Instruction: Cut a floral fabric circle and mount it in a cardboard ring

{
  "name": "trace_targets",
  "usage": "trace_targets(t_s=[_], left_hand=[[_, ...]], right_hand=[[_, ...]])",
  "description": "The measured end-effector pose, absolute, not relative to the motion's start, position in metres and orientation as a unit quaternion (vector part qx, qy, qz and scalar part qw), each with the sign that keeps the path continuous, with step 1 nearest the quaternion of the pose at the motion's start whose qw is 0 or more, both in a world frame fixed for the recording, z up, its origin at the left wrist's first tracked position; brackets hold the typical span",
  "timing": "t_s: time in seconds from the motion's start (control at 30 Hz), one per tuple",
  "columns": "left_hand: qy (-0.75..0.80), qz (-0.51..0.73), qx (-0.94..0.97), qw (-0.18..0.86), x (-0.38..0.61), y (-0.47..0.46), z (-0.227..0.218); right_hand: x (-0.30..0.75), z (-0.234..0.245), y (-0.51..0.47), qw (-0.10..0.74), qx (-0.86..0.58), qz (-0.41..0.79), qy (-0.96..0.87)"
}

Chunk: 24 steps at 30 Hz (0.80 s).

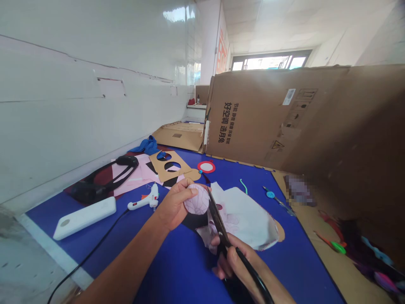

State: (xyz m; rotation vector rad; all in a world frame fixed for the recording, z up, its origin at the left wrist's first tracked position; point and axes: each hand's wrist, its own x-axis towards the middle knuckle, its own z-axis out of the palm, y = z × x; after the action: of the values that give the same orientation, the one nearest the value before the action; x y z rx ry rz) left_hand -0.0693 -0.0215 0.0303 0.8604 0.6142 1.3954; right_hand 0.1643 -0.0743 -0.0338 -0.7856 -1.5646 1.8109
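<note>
Your left hand (175, 203) pinches a round, lilac-patterned piece (196, 200) above the blue tabletop (172, 266). Your right hand (242, 258) grips black-handled scissors (219, 223), their blades at the piece's right edge. White cloth (249, 215) lies right of the blades; a glue gun (144, 203) lies near your left hand.

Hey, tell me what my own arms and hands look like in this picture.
Your slender, bare left forearm shows no sleeve, watch or band up to the picture's edge. The left grip is an ungloved human hand. The right grip, also a bare hand, shows no glove, though it's partly hidden.
</note>
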Motion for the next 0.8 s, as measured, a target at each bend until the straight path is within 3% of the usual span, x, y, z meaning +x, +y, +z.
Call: trace_targets(t_s=[0.8], left_hand=[[0.256,0.586,0.346,0.687,-0.063,-0.024,0.026]], right_hand=[[0.165,-0.041,-0.072,0.317,-0.285,0.681,-0.596]])
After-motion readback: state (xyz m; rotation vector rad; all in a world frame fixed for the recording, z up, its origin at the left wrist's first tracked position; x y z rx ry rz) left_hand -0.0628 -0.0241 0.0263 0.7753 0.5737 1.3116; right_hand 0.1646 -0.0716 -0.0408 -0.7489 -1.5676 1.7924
